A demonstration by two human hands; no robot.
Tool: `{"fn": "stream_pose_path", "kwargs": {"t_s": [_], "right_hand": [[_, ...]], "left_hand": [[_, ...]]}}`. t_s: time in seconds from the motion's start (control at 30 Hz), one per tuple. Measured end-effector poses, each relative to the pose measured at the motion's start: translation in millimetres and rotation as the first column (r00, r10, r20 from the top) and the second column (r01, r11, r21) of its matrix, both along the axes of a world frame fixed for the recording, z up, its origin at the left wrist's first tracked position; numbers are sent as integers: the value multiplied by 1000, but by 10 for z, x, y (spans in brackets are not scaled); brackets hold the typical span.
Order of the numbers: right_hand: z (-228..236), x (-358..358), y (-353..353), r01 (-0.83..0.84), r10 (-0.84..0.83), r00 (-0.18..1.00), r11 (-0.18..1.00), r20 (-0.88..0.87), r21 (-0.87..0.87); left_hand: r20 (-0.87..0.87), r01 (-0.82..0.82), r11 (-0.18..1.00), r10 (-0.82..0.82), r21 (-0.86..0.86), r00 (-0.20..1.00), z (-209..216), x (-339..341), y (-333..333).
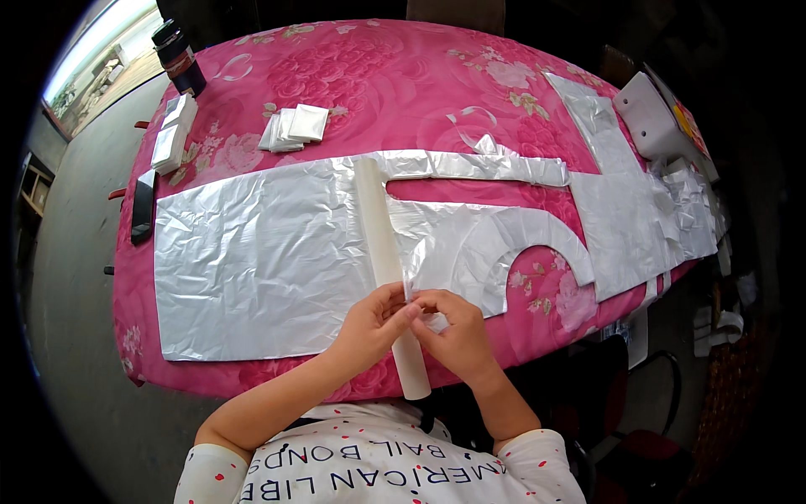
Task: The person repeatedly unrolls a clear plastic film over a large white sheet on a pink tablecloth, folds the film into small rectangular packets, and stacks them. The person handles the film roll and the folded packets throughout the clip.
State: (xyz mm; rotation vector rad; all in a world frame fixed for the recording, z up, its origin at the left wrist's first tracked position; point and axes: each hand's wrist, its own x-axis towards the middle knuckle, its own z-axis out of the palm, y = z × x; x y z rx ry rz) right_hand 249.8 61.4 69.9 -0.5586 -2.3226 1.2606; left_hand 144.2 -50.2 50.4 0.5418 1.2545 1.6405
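A thin, whitish plastic apron (252, 260) lies spread flat, its long strip and curved neck part reaching right. Across it rests a cream-coloured tube (378, 218), whose near end sticks out past the table edge. Just over the tube, my left hand (374, 323) and my right hand (454, 334) meet with fingertips together. Both are closed in a pinch on the upright edge of the plastic film between them. How much of the film each one grips is partly hidden by the fingers.
The table wears a pink flowered cloth (336, 76). Folded plastic packets (294, 124), a white stack (174, 134), a black box-shaped object (143, 207) and a dark bottle (179, 59) stand left. More plastic sheets (625, 227) and a white container (651, 113) are at the right.
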Motion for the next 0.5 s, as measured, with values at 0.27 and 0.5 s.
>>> {"fn": "stream_pose_path", "kwargs": {"t_s": [0.27,0.5], "right_hand": [[-65,8,-351,-290,274,955,945,115,155],[6,60,-364,-223,214,971,971,105,81]], "left_hand": [[246,-41,977,93,-207,965,-131,-231,-292],[196,-84,948,150,-307,969,-281,-265,-322]]}}
